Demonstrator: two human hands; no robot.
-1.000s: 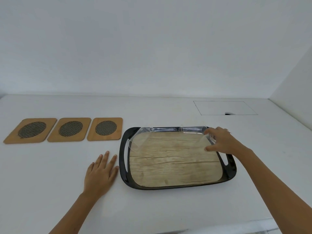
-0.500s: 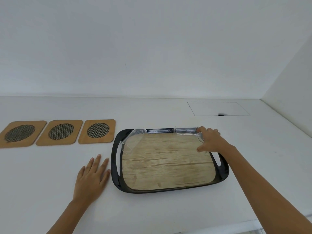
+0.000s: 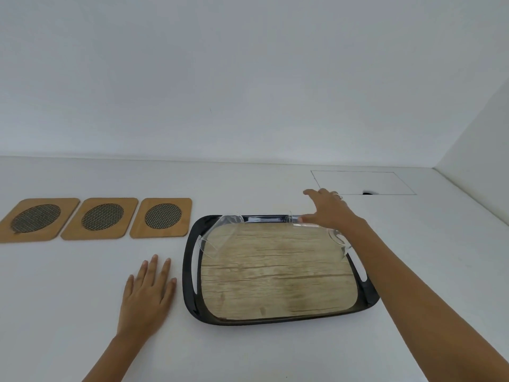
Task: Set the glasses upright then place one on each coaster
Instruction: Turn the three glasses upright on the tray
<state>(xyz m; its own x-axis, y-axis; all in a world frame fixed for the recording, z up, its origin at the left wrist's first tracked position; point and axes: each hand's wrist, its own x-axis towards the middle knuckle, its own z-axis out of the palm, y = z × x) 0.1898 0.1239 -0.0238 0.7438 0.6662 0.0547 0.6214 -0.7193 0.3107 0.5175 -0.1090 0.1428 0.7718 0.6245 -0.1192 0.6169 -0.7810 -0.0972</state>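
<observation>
Our right hand [image 3: 329, 209] hovered spread over a tipped glass [image 3: 305, 221] on the tray [image 3: 190, 271]; our left hand [image 3: 148, 295] lay flat, fingers apart, 3 coasters [image 3: 99, 217] bare.

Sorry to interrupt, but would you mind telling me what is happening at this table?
A person is reaching the right hand over the far edge of a black tray, where clear glasses lie tipped over. The left hand rests flat on the table. Three wooden coasters to the left are bare.
</observation>
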